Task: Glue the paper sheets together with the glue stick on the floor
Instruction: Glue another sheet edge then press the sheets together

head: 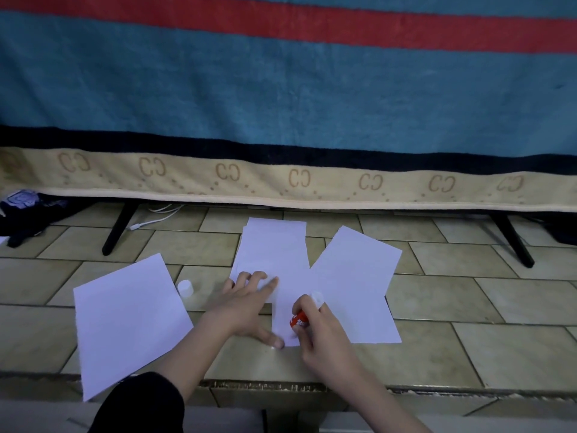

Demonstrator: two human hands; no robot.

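While my right hand (315, 335) grips the glue stick (301, 320), its long axis runs diagonal, white tip up-right and away from me, red body w/ label low-left. Fingers are curled tight round it, over the centre sheet (285, 307). Left hand (249, 307) lies flat, fingers spread wide, pressing that sheet's left edge. Paper is thin, smooth, white, rectangular; one sheet (128, 320) lies apart at left, another (356, 292) at right. Round white cap (185, 288) stands on glossy beige floor tiles (499, 339).
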